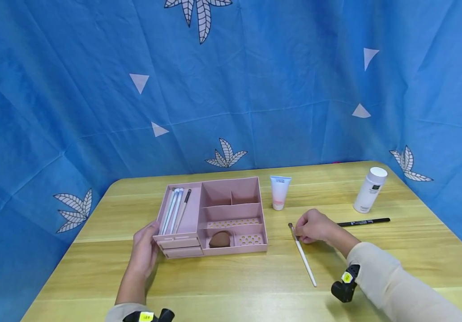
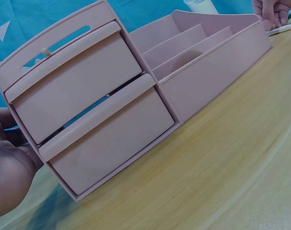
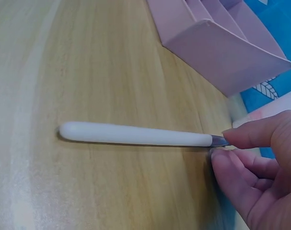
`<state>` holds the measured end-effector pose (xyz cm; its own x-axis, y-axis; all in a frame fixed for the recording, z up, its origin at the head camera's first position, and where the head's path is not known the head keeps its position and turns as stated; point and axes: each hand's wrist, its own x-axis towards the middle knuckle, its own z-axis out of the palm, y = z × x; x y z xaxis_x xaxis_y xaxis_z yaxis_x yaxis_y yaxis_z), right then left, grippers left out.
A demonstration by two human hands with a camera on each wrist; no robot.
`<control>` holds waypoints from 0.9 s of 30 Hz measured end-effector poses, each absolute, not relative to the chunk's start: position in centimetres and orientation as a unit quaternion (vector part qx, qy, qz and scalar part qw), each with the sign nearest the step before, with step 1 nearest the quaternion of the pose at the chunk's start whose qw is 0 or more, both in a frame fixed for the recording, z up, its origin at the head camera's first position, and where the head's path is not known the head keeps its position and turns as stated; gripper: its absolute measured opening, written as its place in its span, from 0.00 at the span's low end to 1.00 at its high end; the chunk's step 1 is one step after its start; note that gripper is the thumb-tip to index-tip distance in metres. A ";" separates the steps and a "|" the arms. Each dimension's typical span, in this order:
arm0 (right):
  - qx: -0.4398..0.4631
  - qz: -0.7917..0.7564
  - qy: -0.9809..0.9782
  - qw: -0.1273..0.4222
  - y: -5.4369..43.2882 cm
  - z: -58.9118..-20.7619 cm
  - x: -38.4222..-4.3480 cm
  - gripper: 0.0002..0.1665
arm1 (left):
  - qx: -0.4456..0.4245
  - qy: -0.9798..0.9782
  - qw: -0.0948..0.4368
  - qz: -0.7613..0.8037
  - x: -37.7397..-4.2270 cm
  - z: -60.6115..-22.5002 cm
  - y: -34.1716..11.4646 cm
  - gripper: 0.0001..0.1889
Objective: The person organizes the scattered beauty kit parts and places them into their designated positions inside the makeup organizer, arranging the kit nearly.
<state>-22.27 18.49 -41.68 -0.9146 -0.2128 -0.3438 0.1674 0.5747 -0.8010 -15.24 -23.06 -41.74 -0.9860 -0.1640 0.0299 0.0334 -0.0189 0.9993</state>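
A pink makeup organizer [image 1: 233, 251] with two small drawers [image 2: 111, 143] stands on the table. My left hand [image 1: 144, 248] grips its left side, the thumb near the front corner and some fingers hidden behind the side wall. Several slim makeup brushes [image 1: 174, 210] lie in its left top tray, and a brown sponge [image 1: 220, 239] sits in a front compartment. To the right of the organizer, my right hand [image 1: 315, 226] pinches a white-handled makeup brush [image 3: 135, 134] at its metal collar. The handle slants toward the table's front edge, close over the wood.
A white and pink squeeze tube [image 1: 280, 192] stands just right of the organizer. Behind the right hand lies a black pencil [image 1: 365, 222]. A white bottle [image 1: 370, 190] stands at the back right. A blue patterned cloth [image 1: 231, 89] hangs behind the wooden table [image 1: 231, 286].
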 end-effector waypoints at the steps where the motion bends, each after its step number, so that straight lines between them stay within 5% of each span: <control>1: -0.017 -0.458 0.865 0.207 18.5 -41.7 -22.2 0.03 | 0.047 -0.696 0.071 -0.713 -15.3 -41.8 -23.1 0.28; 11: -0.028 -0.428 0.881 0.200 18.0 -41.9 -22.2 0.03 | 0.057 -0.682 0.080 -0.725 -15.4 -41.9 -23.1 0.19; 27: -0.036 -0.357 0.912 0.196 17.0 -41.4 -22.3 0.02 | 0.043 -0.681 0.080 -0.727 -15.3 -41.9 -23.0 0.18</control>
<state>-22.32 17.00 -41.43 -0.9204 -0.2060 -0.3322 0.0744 0.7419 -0.6663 -15.35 -23.04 -41.88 -0.9834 -0.1757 0.0464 0.0579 -0.0607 0.9965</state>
